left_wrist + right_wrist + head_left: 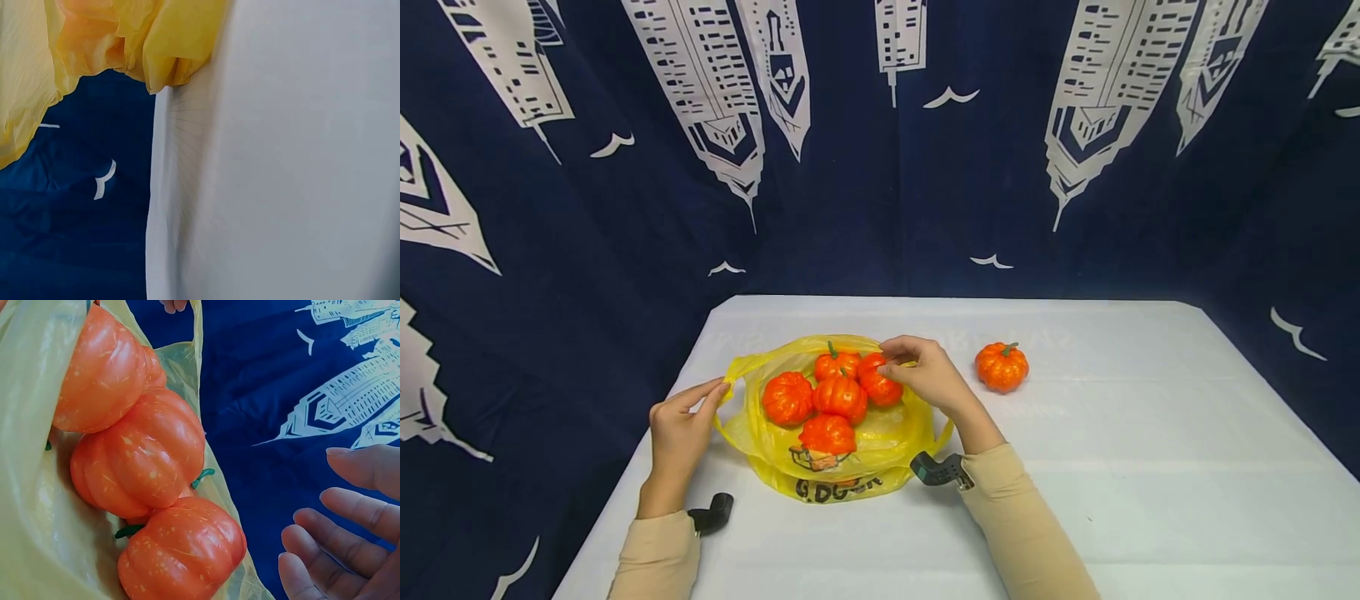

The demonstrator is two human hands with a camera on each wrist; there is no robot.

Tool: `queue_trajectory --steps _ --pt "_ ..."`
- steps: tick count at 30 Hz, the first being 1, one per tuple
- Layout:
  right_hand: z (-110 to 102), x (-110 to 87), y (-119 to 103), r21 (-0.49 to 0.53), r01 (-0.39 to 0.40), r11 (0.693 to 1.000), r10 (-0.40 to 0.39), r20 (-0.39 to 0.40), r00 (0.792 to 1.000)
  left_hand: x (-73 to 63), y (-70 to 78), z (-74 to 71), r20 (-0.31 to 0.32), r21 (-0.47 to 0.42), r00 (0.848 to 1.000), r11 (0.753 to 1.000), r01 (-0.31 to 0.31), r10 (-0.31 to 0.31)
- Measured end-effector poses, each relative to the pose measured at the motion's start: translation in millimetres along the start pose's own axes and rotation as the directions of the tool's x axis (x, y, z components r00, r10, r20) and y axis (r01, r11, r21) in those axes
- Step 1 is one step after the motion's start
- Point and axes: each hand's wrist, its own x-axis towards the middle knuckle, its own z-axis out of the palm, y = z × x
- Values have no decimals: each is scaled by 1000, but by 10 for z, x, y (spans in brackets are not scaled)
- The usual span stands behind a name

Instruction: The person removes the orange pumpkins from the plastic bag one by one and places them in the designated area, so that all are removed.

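Note:
A yellow plastic bag (887, 475) lies with its mouth spread on the table, several small orange pumpkins (840, 398) inside it. My left hand (679, 429) pinches the bag's handle at its left side. Over the bag's right edge hovers my right hand (928, 375), its fingers overlapping the rightmost pumpkin in the head view. In the right wrist view, the fingers (350, 515) are parted with nothing between them, and a gap separates them from the nearest pumpkin (181, 550). The left wrist view shows the bag's yellow folds (181, 37) but not the left hand.
One more orange pumpkin (1002, 367) with a green stem sits on the white table (1150, 467), right of the bag. A dark blue cloth (895, 208) printed with white buildings and birds hangs behind the table. Each wrist carries a dark camera mount (936, 469).

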Motion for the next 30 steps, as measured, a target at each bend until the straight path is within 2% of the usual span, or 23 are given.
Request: queue_trajectory --steps 9,14,30 --pt "-12 -4 81 -2 -31 1000 31 -18 999 2 -8 15 6 -1 1000 1000 -15 15" --pt "13 -5 107 -14 -31 999 31 -10 999 -7 -6 15 3 2 1000 1000 -1 1" --pt "116 21 128 -56 -110 992 109 -25 994 -5 9 3 3 1 1000 1000 14 -14"
